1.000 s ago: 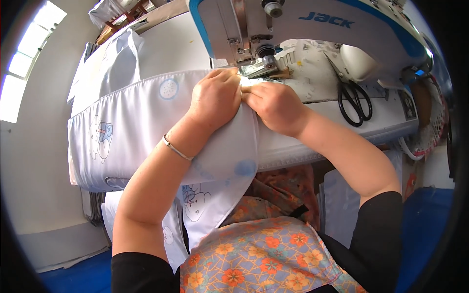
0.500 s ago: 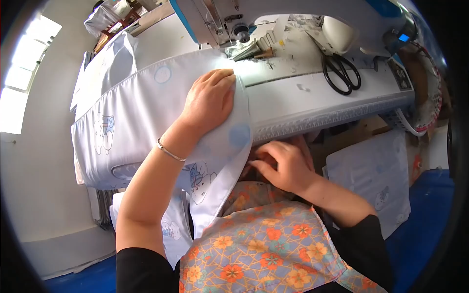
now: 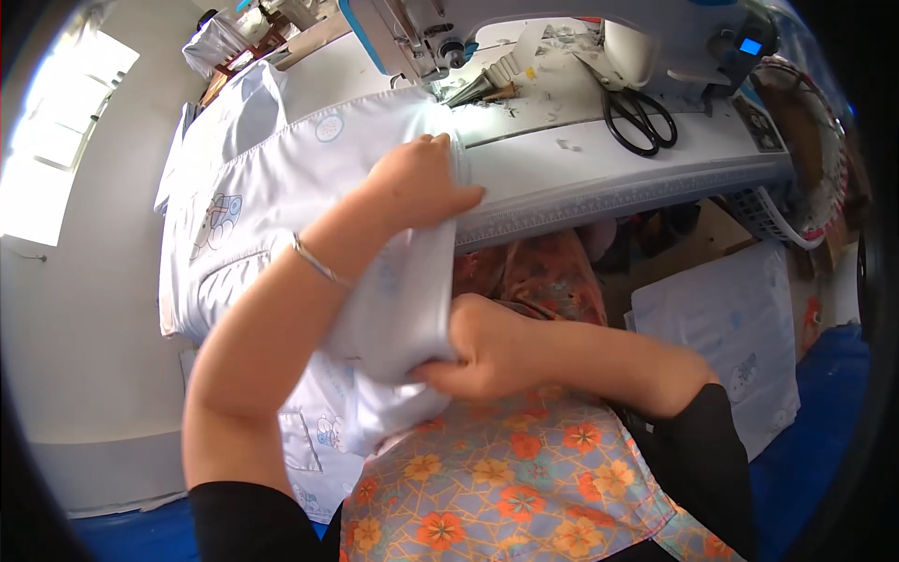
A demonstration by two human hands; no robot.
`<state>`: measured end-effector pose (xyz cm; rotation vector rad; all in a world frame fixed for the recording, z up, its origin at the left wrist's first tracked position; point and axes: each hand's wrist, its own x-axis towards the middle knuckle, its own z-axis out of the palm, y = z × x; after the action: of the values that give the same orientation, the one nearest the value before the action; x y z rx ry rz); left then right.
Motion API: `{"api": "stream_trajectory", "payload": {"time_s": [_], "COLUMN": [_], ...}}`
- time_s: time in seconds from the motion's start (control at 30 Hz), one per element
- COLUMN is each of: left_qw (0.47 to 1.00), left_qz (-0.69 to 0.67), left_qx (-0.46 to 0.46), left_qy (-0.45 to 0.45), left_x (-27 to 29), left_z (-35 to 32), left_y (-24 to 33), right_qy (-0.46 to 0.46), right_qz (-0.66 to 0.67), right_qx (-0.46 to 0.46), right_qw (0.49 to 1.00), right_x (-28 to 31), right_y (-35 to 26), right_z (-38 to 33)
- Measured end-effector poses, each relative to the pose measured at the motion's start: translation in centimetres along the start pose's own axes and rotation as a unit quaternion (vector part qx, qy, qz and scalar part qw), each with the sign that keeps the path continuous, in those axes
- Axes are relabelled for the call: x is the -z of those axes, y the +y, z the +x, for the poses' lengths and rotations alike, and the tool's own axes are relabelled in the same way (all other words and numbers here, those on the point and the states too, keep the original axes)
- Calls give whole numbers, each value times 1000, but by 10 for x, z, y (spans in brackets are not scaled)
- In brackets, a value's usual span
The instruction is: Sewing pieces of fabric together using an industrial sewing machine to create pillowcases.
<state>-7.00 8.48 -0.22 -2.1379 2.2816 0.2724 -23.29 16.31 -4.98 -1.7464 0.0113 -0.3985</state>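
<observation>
A white fabric piece (image 3: 272, 192) with pale blue cartoon prints lies gathered over the left of the sewing machine table and hangs off its front edge. On its right edge, just in front of the needle area, rests my left hand (image 3: 419, 183), fingers bent down on the cloth and thumb sticking out to the right. Its fingertips are hidden. Lower, above my lap, my right hand (image 3: 478, 348) pinches the hanging edge of the same fabric, thumb underneath. The cloth between both hands is blurred. The sewing machine (image 3: 426, 42) stands behind, its needle area partly out of view.
Black-handled scissors (image 3: 640, 120) lie on the table to the right, beside a white cone (image 3: 629, 54). Small tools (image 3: 482, 86) and scraps are near the needle. A ruler strip (image 3: 618, 195) runs along the front edge. More printed fabric (image 3: 716, 328) hangs at right, near a basket (image 3: 763, 211).
My right hand has come from under the table edge toward my body and left, and now grips the fabric's edge. The left hand's fingers have bent and its thumb has moved out.
</observation>
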Motion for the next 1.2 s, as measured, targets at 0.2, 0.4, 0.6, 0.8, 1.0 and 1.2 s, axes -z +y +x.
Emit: {"api": "stream_trajectory", "payload": {"time_s": [0.2, 0.4, 0.6, 0.8, 1.0, 1.2], "left_qw": [984, 995, 996, 997, 995, 994], "left_qz": [116, -38, -28, -28, 33, -62], "left_qx": [-26, -15, -51, -45, -56, -43], "left_qy": [-131, -92, -66, -51, -71, -80], "left_x": [9, -11, -13, -19, -19, 3], "left_z": [32, 25, 23, 40, 71, 49], "left_y": [0, -32, -19, -30, -45, -43], "right_qy": [-78, 51, 220, 224, 220, 209], "right_qz": [-102, -226, -488, -497, -500, -523], "right_qx": [116, 82, 68, 52, 20, 22], "right_qw": [985, 969, 842, 837, 837, 826], "right_x": [20, 109, 116, 124, 135, 119], "right_y": [-63, 23, 70, 73, 81, 81], "right_z": [21, 14, 25, 37, 50, 49]}}
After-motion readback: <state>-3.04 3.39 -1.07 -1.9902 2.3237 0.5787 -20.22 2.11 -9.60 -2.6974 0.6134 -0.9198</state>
